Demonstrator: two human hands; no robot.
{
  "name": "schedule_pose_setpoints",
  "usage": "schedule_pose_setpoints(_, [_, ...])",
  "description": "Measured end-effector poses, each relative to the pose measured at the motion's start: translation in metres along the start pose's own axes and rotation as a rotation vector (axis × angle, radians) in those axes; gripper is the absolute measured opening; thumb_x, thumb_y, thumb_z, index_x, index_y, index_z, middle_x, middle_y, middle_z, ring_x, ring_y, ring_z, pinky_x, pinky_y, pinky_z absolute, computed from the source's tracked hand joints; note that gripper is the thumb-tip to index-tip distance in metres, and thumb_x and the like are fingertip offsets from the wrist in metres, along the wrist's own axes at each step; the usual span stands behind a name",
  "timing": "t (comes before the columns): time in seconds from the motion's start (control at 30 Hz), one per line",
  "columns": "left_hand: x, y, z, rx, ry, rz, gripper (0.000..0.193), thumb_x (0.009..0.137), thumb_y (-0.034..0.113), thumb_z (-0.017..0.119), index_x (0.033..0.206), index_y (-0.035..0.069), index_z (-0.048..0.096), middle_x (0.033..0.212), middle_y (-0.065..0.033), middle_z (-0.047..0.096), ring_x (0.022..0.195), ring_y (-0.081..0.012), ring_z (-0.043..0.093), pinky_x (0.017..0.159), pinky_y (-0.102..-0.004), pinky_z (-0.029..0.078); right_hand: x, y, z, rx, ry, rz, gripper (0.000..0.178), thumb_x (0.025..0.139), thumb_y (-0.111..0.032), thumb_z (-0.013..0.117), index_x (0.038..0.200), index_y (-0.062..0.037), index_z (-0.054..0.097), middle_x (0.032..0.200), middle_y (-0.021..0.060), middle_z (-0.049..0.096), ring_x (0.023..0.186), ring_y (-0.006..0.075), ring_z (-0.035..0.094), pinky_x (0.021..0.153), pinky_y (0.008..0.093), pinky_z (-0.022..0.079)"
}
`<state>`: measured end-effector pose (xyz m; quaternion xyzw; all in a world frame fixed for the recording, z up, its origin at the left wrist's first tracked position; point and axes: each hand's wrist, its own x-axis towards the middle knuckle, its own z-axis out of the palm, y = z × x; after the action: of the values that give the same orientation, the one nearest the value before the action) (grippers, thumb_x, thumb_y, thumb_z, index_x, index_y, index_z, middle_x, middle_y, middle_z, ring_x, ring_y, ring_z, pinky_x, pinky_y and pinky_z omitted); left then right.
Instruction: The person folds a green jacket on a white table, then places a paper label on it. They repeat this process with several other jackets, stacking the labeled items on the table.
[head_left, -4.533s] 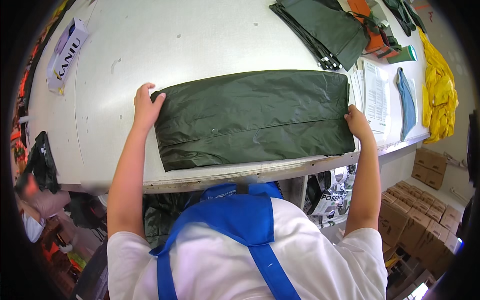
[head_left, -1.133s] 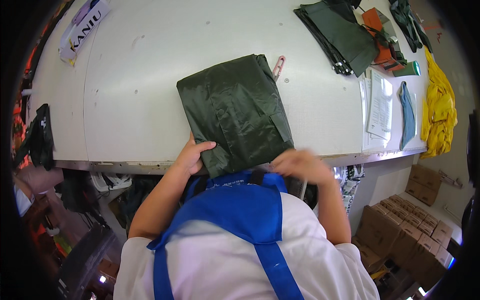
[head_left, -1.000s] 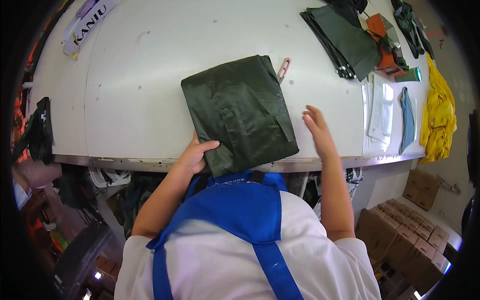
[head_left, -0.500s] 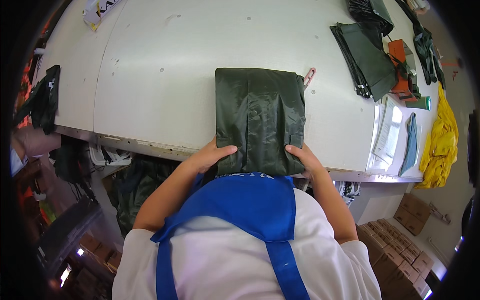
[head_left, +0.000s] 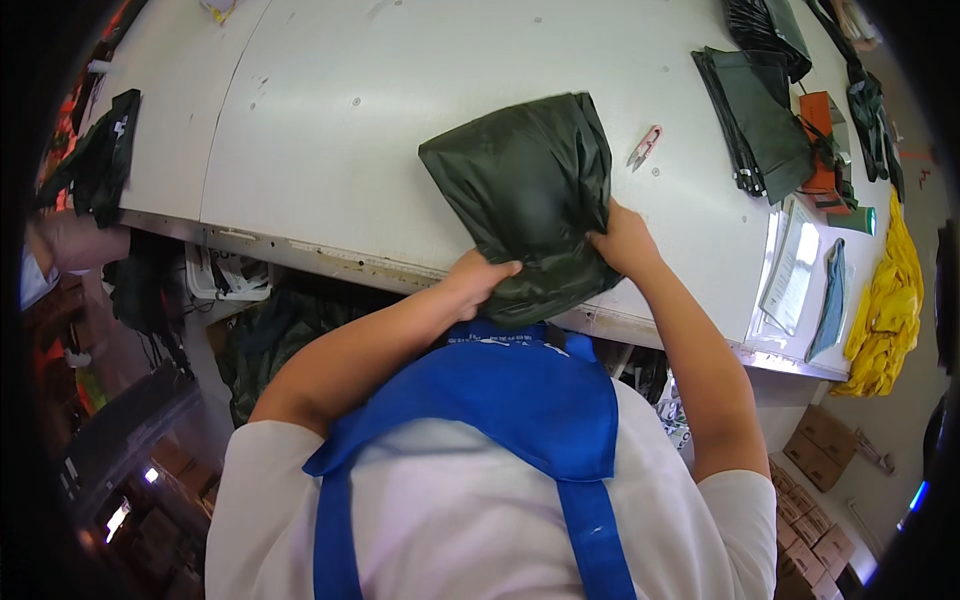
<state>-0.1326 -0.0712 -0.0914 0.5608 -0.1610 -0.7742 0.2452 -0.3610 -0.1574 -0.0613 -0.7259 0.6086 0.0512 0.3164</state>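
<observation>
Presently, I find the dark green bundle [head_left: 520, 190] at the front of the white table [head_left: 330, 150], its near end reaching across the front edge toward the blue apron [head_left: 480, 400]. Taking the bundle as the dial's centre, with twelve pointing away from the apron, I record the following. The left hand [head_left: 478, 285], at seven o'clock, is closed on the bundle's near left part, thumb laid over the top. The right hand [head_left: 628, 243], at four o'clock, is closed on its right side; most of its fingers are hidden from me. The fabric is glossy, skewed and creased between the hands; whether its underside rests on the table I cannot tell. The pink-handled snips [head_left: 645, 147] lie at two o'clock, near the bundle but apart from it. Farther out, between two and three, I log a stack of dark green pieces [head_left: 765, 135] and, just beside it, an orange box [head_left: 815, 108]. Papers [head_left: 788, 285] and a blue cloth strip [head_left: 828, 300] lie between three and four, with yellow cloth [head_left: 885, 310] beyond. A dark garment [head_left: 100, 165] sits well apart at nine.
</observation>
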Motion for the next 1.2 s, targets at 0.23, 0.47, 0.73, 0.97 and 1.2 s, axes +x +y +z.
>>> schedule_pose_setpoints(0.23, [0.007, -0.025, 0.035, -0.141, -0.02, 0.02, 0.032, 0.089, 0.011, 0.055, 0.118, -0.001, 0.053, 0.106, -0.0122, 0.063, 0.09, -0.0198, 0.062, 0.07, -0.033, 0.05, -0.064, -0.091, -0.016, -0.325, 0.034, -0.031, 0.114, 0.058, -0.05, 0.078, 0.136, 0.0136, 0.024, 0.116, 0.0298, 0.053, 0.104, 0.0385, 0.056, 0.086, 0.0504, 0.044])
schedule_pose_setpoints(0.47, [-0.01, -0.02, 0.021, -0.019, -0.497, -0.054, 0.034, 0.09, 0.023, 0.054, 0.117, 0.001, 0.053, 0.104, -0.0087, 0.061, 0.081, -0.0145, 0.059, 0.065, -0.0313, 0.051, -0.073, -0.074, 0.024, -0.437, -0.016, -0.032, 0.126, 0.05, -0.049, 0.082, 0.139, 0.0141, 0.018, 0.123, 0.028, 0.048, 0.11, 0.0367, 0.052, 0.091, 0.0498, 0.04])
schedule_pose_setpoints(0.73, [-0.039, 0.135, -0.024, 0.653, 0.376, 0.836, 0.064, 0.075, 0.014, 0.074, 0.132, 0.008, 0.045, 0.125, -0.0115, 0.052, 0.107, -0.0193, 0.051, 0.094, -0.0329, 0.041, -0.074, -0.045, -0.046, -0.214, -0.161, -0.419, 0.086, 0.058, -0.013, 0.072, 0.133, 0.0023, 0.033, 0.087, 0.0188, 0.062, 0.085, 0.0363, 0.061, 0.072, 0.0432, 0.049])
schedule_pose_setpoints(0.97, [0.014, 0.084, -0.035, 0.398, -0.612, 0.604, 0.017, 0.077, -0.012, 0.056, 0.074, 0.005, 0.061, 0.095, -0.0074, 0.067, 0.107, -0.0215, 0.058, 0.093, -0.0328, 0.044, -0.131, -0.014, -0.033, 0.186, -0.135, 0.02, 0.075, 0.062, -0.014, 0.069, 0.131, -0.0044, 0.041, 0.088, 0.0219, 0.063, 0.085, 0.0395, 0.061, 0.075, 0.0443, 0.049])
schedule_pose_setpoints(1.2, [0.073, 0.162, 0.078, 0.515, -0.588, 0.338, 0.055, 0.084, 0.018, 0.062, 0.136, 0.009, 0.043, 0.126, -0.0066, 0.055, 0.113, -0.0184, 0.052, 0.095, -0.032, 0.041, -0.161, 0.048, -0.029, 0.341, 0.088, 0.194, 0.065, 0.063, -0.016, 0.068, 0.126, -0.0085, 0.051, 0.093, 0.0207, 0.064, 0.088, 0.0388, 0.061, 0.077, 0.0435, 0.049])
